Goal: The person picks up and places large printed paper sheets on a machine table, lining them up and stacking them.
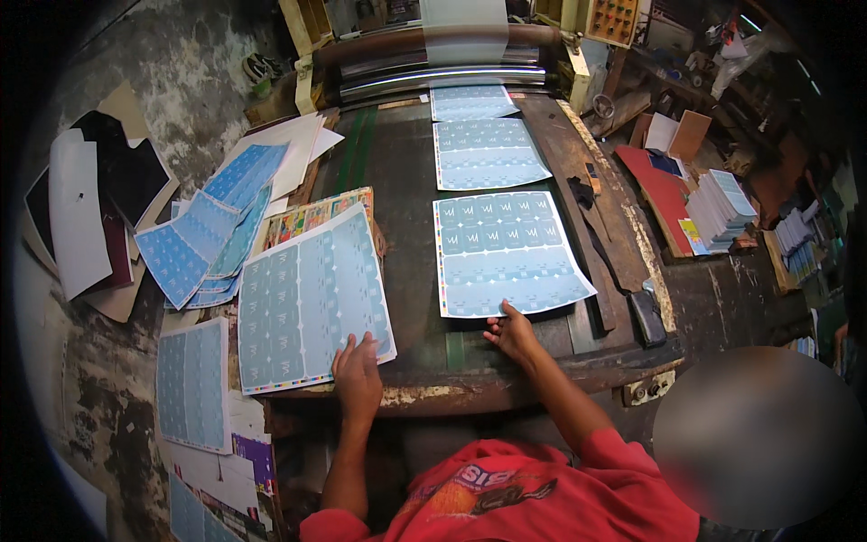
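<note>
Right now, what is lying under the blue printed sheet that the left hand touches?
Under the blue printed sheet by the left hand, a stack of colourful printed sheets shows along its far edge. The rest of that stack, and how many sheets it holds, is covered.

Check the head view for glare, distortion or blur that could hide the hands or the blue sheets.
Head view: fisheye bends the table edge and darkens the corners; mild sheen on the rollers; left hand, right hand and printed sheet stay sharp.
</note>
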Motion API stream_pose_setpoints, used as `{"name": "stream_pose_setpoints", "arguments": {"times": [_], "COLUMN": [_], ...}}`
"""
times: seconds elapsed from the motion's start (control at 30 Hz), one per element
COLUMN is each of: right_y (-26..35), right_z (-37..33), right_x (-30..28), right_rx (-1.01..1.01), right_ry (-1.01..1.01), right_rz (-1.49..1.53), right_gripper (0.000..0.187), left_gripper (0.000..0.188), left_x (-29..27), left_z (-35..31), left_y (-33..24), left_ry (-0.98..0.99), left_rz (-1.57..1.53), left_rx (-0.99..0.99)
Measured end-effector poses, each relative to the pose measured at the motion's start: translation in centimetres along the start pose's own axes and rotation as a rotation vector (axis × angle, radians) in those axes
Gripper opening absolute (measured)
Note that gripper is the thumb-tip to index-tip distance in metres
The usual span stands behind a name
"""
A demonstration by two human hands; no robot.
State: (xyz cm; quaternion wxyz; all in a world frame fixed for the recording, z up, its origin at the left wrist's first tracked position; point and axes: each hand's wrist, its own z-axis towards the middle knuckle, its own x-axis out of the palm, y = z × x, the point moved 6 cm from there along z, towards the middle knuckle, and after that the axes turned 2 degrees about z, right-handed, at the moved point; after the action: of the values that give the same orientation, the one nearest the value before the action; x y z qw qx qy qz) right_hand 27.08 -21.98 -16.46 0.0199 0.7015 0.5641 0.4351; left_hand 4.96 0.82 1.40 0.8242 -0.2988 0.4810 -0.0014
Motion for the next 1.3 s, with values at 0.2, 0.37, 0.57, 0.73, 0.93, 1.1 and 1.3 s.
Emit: {"name": "stream_pose_setpoints", "arguments": {"times": [0.2,0.37,0.57,0.73,0.93,1.1,1.3], "right_y": [2.4,4.4,5.5,1.5,-1.5,-5.7,-5.9], "right_z": [4.5,7.5,6.3,-3.6,-10.3,-13.3,-14.5], "right_x": [1.1,1.2,2.1,6.7,1.6,-4.2,-5.6], "right_rx": [-0.044,-0.054,-0.197,0.174,0.117,0.119,0.122], "right_ry": [0.054,0.048,-0.117,0.616,0.179,0.111,0.036], "right_rz": [0.079,0.148,0.196,-0.183,-0.226,-0.241,-0.117], "right_gripper": [0.045,0.053,0.07,0.066,0.033,0.042,0.042], "left_gripper": [0.035,0.043,0.038,0.029,0.039,0.046,0.034], "left_x": [0.8,0.9,-0.7,0.5,0.0,0.9,0.9], "left_z": [-0.1,-0.2,0.7,-0.6,-0.4,0.5,-0.5], "left_y": [1.1,5.4,1.4,-5.2,-6.7,-2.6,-1.1], "left_ry": [-0.1,-0.332,-0.171,0.188,0.148,-0.085,-0.187], "left_rz": [-0.041,-0.971,-0.54,-0.487,-0.081,0.249,0.264], "left_rx": [-0.148,-0.672,-0.362,0.135,0.33,0.18,0.198]}}
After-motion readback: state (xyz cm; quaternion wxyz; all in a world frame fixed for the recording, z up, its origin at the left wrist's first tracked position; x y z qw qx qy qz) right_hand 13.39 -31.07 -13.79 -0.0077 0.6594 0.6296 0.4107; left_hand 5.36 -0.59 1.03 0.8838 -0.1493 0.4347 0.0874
